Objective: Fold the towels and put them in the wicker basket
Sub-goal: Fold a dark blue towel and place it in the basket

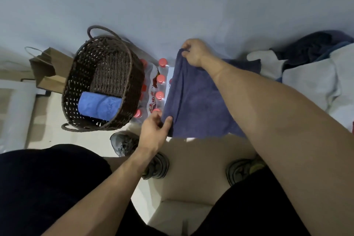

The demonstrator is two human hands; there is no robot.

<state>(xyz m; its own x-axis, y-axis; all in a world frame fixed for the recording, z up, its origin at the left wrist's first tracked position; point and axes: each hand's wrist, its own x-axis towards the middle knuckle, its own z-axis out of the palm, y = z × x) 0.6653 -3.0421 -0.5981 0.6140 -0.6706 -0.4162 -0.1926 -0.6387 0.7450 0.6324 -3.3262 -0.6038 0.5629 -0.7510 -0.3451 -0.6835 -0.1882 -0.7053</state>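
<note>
So the fingers (169, 120) of the left hand (153, 130) were pinching the near corner of the dark blue towel (195, 101), thumb on top and the rest tucked under the cloth, while the right hand (193, 52) had the far corner bunched tight between its fingertips. My guess is both grips sat on the same long edge so the towel hung straight between them, ready for a clean fold instead of a crumpled one.

Right arm was stretched way out across the towel, forearm lying over it; left arm was bent and closer in, wrist cocked up a bit.

The towel itself hung in the air over the floor, its left edge just above a pack of red-capped bottles (160, 86). The wicker basket (80, 59) sat on the floor just beside that pack, with a lighter blue folded towel (98, 105) already at its near end. A heap of more laundry (306, 63) was off by the right edge, probably next in line.
</note>
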